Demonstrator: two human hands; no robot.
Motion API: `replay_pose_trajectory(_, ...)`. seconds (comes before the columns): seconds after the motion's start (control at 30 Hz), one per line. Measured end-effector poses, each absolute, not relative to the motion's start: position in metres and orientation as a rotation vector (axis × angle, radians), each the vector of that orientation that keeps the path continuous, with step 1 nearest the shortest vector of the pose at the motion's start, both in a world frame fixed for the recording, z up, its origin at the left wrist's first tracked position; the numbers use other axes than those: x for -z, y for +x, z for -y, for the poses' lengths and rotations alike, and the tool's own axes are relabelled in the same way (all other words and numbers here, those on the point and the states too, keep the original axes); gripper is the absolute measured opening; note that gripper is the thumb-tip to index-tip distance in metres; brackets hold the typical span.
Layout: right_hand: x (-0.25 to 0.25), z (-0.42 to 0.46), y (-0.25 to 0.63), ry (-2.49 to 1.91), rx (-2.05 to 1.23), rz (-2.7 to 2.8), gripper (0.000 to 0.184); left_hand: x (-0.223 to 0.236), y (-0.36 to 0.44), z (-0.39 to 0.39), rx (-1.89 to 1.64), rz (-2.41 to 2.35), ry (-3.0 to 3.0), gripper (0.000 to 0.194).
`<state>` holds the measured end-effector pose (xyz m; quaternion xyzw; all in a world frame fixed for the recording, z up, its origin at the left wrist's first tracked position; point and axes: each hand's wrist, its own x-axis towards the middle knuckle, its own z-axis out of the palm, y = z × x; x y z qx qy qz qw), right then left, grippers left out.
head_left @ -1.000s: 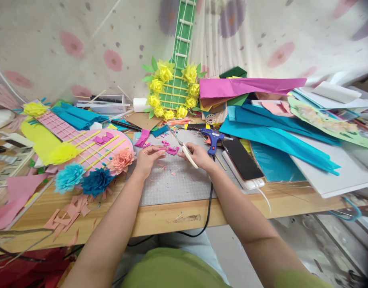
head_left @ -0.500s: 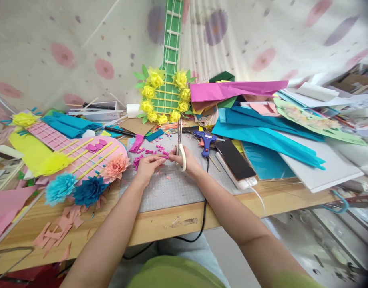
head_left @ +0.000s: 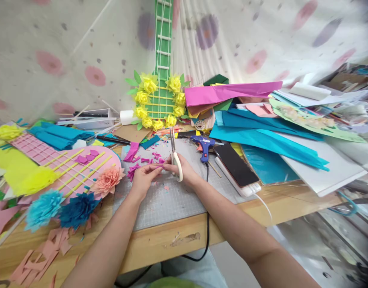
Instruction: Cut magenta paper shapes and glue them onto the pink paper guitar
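Over the grey cutting mat, my left hand pinches a small piece of magenta paper between thumb and fingers. My right hand meets it there, its fingertips touching the same piece. White-handled scissors hang in my right hand, blades pointing away from me toward the back of the table. Magenta paper scraps lie just left of and behind my left hand. A larger folded magenta strip rests at the mat's back left.
A pink paper guitar with paper flowers lies at left; a green one stands behind. Right of my hands are a blue glue gun with a cord over the table edge, a phone, and blue crepe paper.
The scissors swung from slanting left to pointing straight away from me. My right hand came in to the left hand, and both now finger the magenta piece. The view shifted slightly.
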<state>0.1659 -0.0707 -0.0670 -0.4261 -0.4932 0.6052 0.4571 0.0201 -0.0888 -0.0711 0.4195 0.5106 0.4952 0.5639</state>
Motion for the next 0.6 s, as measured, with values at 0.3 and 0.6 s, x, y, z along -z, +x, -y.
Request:
replay_pose_trajectory(0.3, 0.0644, 0.0720, 0.1673, -1.090, -1.483, 1.241, 0.039, 0.0781, 0.0218, 0.0894, -1.145, -1.199, 1.056, 0.026)
replay_pose_trajectory(0.6, 0.0722, 0.0698, 0.1679, -1.074, -1.427, 1.303, 0.037, 0.0773, 0.0249, 0.0883, -1.173, -1.206, 0.976, 0.030)
